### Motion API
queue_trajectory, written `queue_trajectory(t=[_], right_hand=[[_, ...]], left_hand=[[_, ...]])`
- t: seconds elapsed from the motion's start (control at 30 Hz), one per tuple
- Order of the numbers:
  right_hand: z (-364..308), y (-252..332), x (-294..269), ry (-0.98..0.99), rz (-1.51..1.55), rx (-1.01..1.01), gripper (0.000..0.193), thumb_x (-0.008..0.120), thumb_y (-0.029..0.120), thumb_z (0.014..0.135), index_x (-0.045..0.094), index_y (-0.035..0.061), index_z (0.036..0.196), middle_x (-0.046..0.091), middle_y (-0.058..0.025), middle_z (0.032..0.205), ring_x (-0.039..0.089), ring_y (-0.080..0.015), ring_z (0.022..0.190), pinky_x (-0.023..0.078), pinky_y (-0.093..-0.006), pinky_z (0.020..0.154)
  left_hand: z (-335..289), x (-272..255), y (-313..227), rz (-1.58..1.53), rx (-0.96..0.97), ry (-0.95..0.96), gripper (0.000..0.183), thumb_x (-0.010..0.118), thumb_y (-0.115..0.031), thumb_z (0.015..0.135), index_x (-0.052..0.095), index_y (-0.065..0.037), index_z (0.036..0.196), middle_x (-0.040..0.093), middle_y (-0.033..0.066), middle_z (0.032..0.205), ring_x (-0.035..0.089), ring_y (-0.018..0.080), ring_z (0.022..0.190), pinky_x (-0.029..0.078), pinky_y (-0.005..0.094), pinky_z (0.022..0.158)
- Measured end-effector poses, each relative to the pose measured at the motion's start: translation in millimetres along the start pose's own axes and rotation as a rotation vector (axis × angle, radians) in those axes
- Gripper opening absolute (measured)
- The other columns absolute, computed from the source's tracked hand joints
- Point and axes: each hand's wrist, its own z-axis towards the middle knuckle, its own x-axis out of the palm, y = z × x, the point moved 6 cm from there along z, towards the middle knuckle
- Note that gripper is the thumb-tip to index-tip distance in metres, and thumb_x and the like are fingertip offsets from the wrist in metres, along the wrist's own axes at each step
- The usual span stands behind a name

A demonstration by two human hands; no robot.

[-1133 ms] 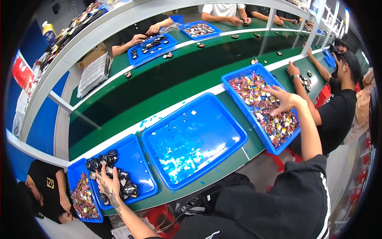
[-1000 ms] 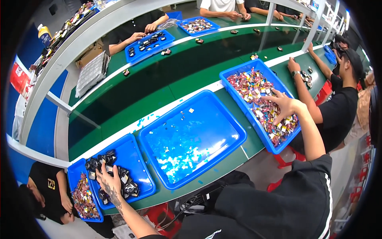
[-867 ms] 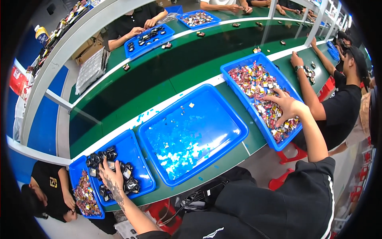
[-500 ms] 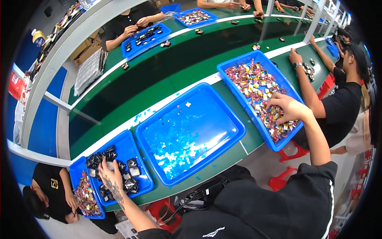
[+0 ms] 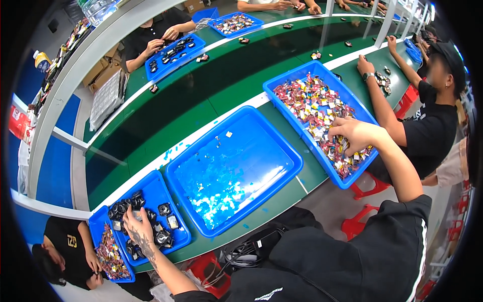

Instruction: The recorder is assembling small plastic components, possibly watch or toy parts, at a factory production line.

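My left hand (image 5: pixel 139 227) reaches into a blue tray (image 5: pixel 153 187) at the lower left, fingers apart among round black casings (image 5: pixel 163 238), some with pale square faces. Its fingertips touch or hover over the casings; I cannot tell whether any is gripped. On the right, my right hand (image 5: pixel 357 134) rests with bent, spread fingers on a heap of small red, yellow and white parts (image 5: pixel 313 103). They fill a long blue tray (image 5: pixel 275 103). Some of its fingertips are hidden in the heap.
Between my hands stands a large blue tray (image 5: pixel 261 158) holding scattered pale blue scraps. Beyond runs a green conveyor belt (image 5: pixel 201 116) with loose parts. A smaller parts tray (image 5: pixel 132 274) sits at far left. Co-workers sit on both sides and opposite; a metal frame (image 5: pixel 65 90) rises at left.
The view has shifted slightly. My right hand has its fingers drawn a little differently in the heap; my left hand stays over the black casings.
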Motion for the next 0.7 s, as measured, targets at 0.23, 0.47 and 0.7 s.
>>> queue_trajectory(t=[0.23,0.47,0.7], right_hand=[[-3.0,3.9,-3.2,-0.099,0.074,-0.082,0.062,0.089,0.022,0.055,0.06,0.0127,0.11,0.056,-0.0137,0.113,0.055,-0.0361,0.109,0.047,-0.0435,0.093],[-6.7,-2.9,-7.3,-0.181,0.265,-0.112,0.045,0.083,0.021,0.063,0.064,0.007,0.102,0.064,-0.0137,0.11,0.06,-0.0329,0.107,0.046,-0.0417,0.093],[-10.9,-2.3,-23.4,-0.269,0.39,-0.094,0.034,0.075,0.012,0.062,0.061,0.0014,0.09,0.065,-0.0113,0.089,0.063,-0.0271,0.088,0.048,-0.0362,0.082]], left_hand=[[1.2,-5.1,-7.4,0.015,0.096,-0.229,0.043,0.061,-0.042,0.091,0.063,-0.01,0.119,0.052,0.0169,0.125,0.05,0.0359,0.117,0.039,0.0474,0.098],[-0.1,-7.3,-6.8,-0.03,0.078,-0.227,0.04,0.061,-0.036,0.091,0.063,-0.009,0.121,0.049,0.0184,0.135,0.045,0.0373,0.126,0.037,0.049,0.104],[-1.2,-4.2,-4.9,-0.088,0.078,-0.174,0.043,0.06,-0.038,0.093,0.061,-0.007,0.124,0.048,0.0191,0.137,0.043,0.0373,0.128,0.038,0.0479,0.104]])
